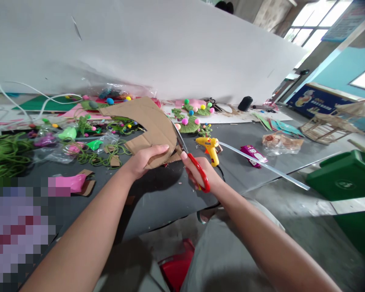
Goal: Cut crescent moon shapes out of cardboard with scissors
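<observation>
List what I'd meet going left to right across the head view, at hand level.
Green cord pile, pink scrap, left hand gripping cardboard, right hand with red scissors, magenta packet, green bin.

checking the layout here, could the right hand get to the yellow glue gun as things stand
Probably yes: the yellow glue gun stands on the table just beyond the right hand, with nothing between them. That hand grips the red scissors, though.

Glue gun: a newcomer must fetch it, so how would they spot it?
Start at the dark grey table. Just beyond the right hand gripping the red-handled scissors sits the glue gun. It is the only bright yellow tool there.
</observation>
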A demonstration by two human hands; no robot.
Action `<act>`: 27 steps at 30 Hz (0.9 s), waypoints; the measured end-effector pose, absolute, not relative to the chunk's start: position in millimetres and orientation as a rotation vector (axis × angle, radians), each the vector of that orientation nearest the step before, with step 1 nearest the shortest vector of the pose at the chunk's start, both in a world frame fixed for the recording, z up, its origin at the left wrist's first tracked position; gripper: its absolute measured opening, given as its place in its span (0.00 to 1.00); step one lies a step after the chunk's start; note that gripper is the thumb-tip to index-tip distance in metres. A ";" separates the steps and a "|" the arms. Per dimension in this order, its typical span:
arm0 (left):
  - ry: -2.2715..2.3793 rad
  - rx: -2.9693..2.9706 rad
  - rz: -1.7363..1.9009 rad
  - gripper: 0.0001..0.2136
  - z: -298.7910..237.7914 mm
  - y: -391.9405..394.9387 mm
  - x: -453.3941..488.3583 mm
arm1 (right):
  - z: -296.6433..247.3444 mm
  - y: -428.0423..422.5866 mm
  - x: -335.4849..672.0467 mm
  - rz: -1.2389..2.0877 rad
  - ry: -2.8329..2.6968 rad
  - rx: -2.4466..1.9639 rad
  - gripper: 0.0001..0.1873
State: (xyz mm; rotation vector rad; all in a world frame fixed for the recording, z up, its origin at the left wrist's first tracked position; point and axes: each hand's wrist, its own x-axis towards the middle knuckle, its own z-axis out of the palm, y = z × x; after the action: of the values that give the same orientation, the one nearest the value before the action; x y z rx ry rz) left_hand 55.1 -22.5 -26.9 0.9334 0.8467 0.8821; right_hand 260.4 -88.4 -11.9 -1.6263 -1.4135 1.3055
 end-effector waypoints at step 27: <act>0.912 1.099 0.781 0.17 -26.8 -25.2 52.6 | -2.2 -86.5 275.7 1.397 -1.495 -1.654 0.41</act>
State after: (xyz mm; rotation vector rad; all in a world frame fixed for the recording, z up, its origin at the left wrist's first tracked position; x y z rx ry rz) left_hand 52.6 -25.2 -26.8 1.0994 0.9119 0.7807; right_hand 275.7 -86.5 -2.2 -1.6536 -1.4950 1.3966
